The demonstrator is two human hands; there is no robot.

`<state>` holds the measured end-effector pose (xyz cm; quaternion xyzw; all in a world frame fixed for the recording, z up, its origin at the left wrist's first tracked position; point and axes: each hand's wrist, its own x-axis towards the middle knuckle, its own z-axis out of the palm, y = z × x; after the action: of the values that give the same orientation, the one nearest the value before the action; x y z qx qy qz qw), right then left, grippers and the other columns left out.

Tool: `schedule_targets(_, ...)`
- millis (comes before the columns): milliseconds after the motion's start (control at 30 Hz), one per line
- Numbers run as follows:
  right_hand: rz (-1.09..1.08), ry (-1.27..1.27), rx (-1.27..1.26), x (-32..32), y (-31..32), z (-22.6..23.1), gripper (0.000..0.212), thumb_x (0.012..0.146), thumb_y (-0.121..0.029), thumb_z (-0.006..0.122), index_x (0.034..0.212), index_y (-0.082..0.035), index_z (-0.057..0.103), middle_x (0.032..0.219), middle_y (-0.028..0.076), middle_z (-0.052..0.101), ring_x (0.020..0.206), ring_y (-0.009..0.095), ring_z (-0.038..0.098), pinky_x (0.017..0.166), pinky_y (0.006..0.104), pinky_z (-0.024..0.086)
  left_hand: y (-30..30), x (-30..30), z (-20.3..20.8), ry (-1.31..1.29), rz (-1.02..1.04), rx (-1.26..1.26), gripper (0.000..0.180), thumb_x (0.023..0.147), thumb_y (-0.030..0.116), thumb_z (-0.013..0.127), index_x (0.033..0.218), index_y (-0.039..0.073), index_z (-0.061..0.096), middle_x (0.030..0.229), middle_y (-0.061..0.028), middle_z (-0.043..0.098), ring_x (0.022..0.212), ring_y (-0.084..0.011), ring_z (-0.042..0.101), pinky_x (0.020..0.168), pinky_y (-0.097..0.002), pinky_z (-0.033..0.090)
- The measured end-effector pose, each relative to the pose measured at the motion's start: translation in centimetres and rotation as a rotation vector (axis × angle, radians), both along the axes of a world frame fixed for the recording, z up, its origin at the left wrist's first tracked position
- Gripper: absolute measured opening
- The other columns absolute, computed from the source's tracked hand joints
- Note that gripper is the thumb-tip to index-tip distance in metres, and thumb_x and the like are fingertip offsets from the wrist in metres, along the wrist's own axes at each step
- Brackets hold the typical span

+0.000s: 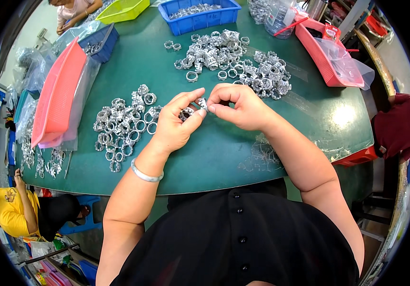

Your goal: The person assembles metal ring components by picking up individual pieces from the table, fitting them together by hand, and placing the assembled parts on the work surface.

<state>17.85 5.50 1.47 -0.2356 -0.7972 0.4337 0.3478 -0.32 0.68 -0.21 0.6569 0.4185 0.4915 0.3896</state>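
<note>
My left hand [178, 119], with a pale bangle [146, 172] on its wrist, is closed around silvery metal rings. One dark-centred ring [186, 113] lies in its palm, and another small metal ring [203, 103] is pinched at its fingertips. Thumb and forefinger of my right hand [238, 106] are pressed together at that ring's right edge. To the left of my hands lies a heap of metal rings [121, 126]. A larger heap of similar rings [219, 52] spreads beyond my hands, toward the far right.
On the green table [205, 167] stand a blue bin [205, 21] holding rings, a pink basket [59, 90] at left and a pink basket [326, 62] at right. A clear plastic jug [278, 21] stands far right. A person in yellow [16, 212] sits at left; another works at far left.
</note>
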Motion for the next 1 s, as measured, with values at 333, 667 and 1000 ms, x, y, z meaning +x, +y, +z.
schedule_targets(333,-0.019,0.116,0.125,0.4,0.6,0.3,0.007,0.076,-0.008,0.06,0.078,-0.001,0.061,0.073,0.004,0.056,0.061,0.01,0.05,0.054,0.0243,0.041,-0.1,-0.4,0.2,-0.321,-0.139,-0.273,0.044,0.079,0.003,0.055,0.122,0.006,0.048,0.1,-0.0031,0.054,0.075,-0.0078,0.049,0.061,-0.0221,0.043)
schedule_targets(667,-0.254,-0.115,0.306,1.5,1.9,-0.8,0.013,0.075,-0.005,0.056,0.086,0.0,0.059,0.076,0.007,0.057,0.066,0.014,0.054,0.058,0.026,0.042,0.6,-1.0,0.3,-0.637,-0.183,-0.414,0.037,0.085,0.014,0.048,0.12,0.003,0.046,0.102,-0.006,0.055,0.076,-0.0126,0.054,0.059,-0.0243,0.044)
schedule_targets(1000,-0.139,-0.639,0.526,1.5,0.8,0.1,0.029,0.067,-0.019,0.065,0.09,-0.005,0.057,0.09,0.01,0.055,0.091,0.027,0.051,0.079,0.0375,0.037,1.0,-1.9,-0.2,-0.936,-0.179,-0.584,0.028,0.087,0.026,0.047,0.103,0.004,0.054,0.098,-0.012,0.058,0.086,-0.0221,0.059,0.06,-0.0263,0.05)
